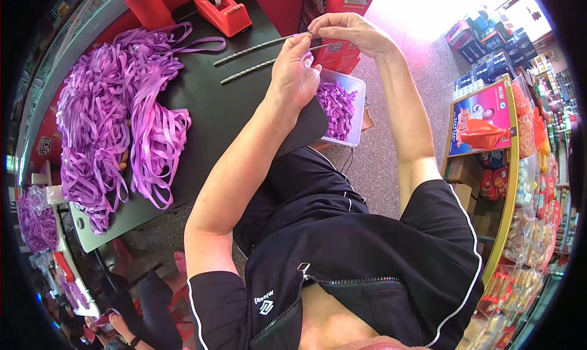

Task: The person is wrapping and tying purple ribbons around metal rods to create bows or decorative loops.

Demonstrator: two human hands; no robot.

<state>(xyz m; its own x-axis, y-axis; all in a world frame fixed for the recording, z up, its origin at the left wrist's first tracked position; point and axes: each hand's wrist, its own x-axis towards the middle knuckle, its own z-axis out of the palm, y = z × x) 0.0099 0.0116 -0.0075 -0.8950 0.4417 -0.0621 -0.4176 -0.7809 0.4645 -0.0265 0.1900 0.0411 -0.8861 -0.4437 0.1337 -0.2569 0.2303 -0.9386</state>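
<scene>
My left hand point(295, 74) is closed beside two twisted metal rods, with bits of purple ribbon point(309, 57) showing at its fingers. The upper rod point(251, 49) and the lower rod point(247, 71) lie nearly parallel over the dark table, and their far ends run in among my fingers. My right hand point(351, 33) meets the left from the right side, its thumb and fingertips pinched by the upper rod's end. What sits in that pinch is too small to make out. Below my hands stands a white plastic tub point(357, 114) holding short purple ribbon pieces point(336, 108).
Long purple ribbons point(101, 111) heap over the table's left half. A red tape dispenser point(222, 11) and a red cup point(147, 6) stand at the back. Goods shelves point(510, 209) line the right. At lower left, another person's hand point(119, 325) is near purple ribbon.
</scene>
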